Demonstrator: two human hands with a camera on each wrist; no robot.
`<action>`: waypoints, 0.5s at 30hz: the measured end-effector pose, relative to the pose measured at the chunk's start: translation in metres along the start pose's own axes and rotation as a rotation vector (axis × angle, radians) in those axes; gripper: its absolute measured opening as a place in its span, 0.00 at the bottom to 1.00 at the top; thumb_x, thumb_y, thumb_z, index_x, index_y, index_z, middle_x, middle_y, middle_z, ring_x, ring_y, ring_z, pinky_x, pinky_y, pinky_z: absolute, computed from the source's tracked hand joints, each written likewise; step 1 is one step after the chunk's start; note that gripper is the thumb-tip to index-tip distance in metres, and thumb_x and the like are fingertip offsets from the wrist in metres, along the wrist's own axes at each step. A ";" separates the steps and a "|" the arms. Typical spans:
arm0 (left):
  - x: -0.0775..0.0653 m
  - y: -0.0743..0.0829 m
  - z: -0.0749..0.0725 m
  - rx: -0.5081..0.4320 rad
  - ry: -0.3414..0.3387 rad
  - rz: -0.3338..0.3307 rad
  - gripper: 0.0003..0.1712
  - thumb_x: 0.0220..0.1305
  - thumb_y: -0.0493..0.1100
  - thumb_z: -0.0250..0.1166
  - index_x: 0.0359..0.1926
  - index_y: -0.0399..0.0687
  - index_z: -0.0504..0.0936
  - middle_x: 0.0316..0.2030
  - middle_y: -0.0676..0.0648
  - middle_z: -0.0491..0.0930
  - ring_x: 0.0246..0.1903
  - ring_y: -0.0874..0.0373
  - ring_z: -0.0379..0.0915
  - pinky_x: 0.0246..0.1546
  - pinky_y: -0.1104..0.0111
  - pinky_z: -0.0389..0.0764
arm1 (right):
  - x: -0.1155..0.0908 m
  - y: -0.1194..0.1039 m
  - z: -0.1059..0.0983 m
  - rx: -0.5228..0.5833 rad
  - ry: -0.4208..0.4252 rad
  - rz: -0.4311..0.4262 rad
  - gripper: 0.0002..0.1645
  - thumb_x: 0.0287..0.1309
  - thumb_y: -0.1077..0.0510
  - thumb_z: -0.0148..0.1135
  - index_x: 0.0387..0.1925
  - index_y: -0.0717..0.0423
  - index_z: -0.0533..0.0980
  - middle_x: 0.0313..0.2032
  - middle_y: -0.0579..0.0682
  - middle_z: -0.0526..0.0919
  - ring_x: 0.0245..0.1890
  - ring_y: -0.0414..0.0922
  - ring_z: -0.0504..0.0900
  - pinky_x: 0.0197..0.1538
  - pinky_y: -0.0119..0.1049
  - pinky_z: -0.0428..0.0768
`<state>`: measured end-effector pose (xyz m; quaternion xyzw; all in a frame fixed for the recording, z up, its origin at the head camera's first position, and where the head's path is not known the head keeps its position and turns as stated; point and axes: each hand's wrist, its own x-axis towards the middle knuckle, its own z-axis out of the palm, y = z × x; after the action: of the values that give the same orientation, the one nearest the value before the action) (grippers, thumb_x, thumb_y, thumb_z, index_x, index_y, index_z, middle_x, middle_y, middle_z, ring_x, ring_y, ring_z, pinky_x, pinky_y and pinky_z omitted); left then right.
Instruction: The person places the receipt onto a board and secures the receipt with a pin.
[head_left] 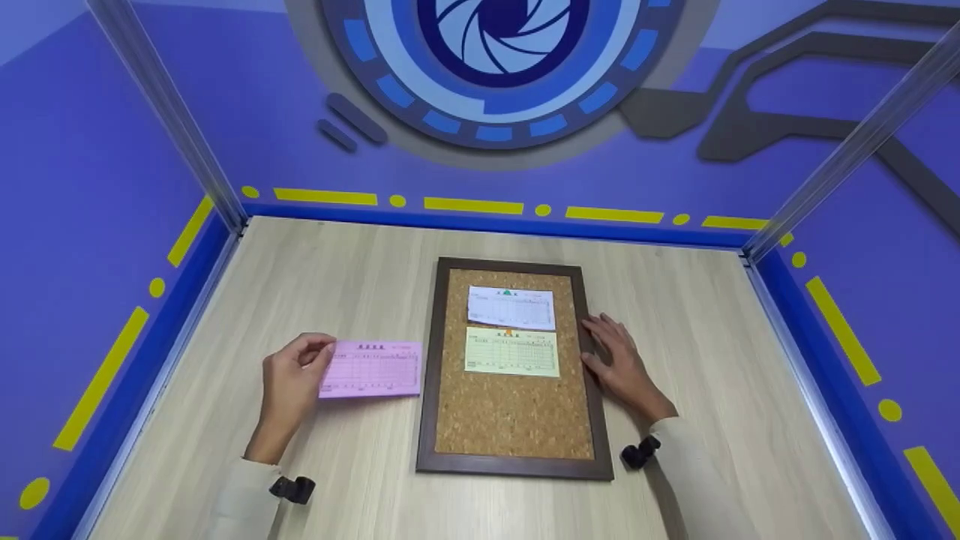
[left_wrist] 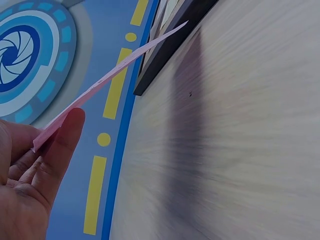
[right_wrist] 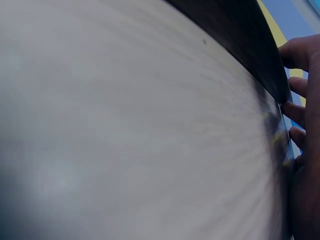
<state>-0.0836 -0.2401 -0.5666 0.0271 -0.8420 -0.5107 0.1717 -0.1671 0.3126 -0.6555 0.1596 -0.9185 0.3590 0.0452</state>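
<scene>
My left hand (head_left: 296,375) pinches a pink printed form (head_left: 375,369) by its left edge, between thumb and fingers. In the left wrist view the form (left_wrist: 107,77) is tilted, raised over the table with its shadow below. A cork board (head_left: 517,424) in a dark brown frame lies just right of it. Two printed slips are on the board, a white one (head_left: 512,309) above a pale green one (head_left: 512,358). A green pin (head_left: 507,292) and an orange pin (head_left: 508,332) sit at their top edges. My right hand (head_left: 624,367) touches the frame's right side with fingertips and thumb, fingers relaxed.
The board rests on a light wood-grain table (head_left: 352,472). Blue panels with yellow dashes (head_left: 472,205) stand behind and on both sides. Metal posts (head_left: 161,105) rise at the back corners. Each wrist carries a small black camera (head_left: 292,490).
</scene>
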 end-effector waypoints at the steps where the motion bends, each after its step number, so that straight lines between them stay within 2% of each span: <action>1: 0.000 0.000 0.001 -0.004 -0.001 0.000 0.07 0.73 0.27 0.70 0.48 0.35 0.90 0.43 0.40 0.92 0.41 0.49 0.89 0.39 0.83 0.80 | 0.000 0.000 0.000 -0.003 -0.002 0.003 0.37 0.75 0.51 0.67 0.79 0.59 0.72 0.79 0.64 0.70 0.85 0.64 0.56 0.86 0.60 0.42; 15: 0.005 0.006 0.016 -0.047 0.004 0.043 0.07 0.70 0.25 0.71 0.45 0.34 0.90 0.39 0.41 0.91 0.37 0.53 0.88 0.36 0.82 0.80 | 0.000 0.001 -0.001 -0.002 -0.007 -0.019 0.37 0.75 0.49 0.67 0.78 0.61 0.72 0.79 0.65 0.70 0.85 0.65 0.57 0.85 0.63 0.42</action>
<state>-0.0929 -0.2243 -0.5665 0.0057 -0.8298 -0.5265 0.1848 -0.1674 0.3142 -0.6559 0.1696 -0.9174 0.3571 0.0459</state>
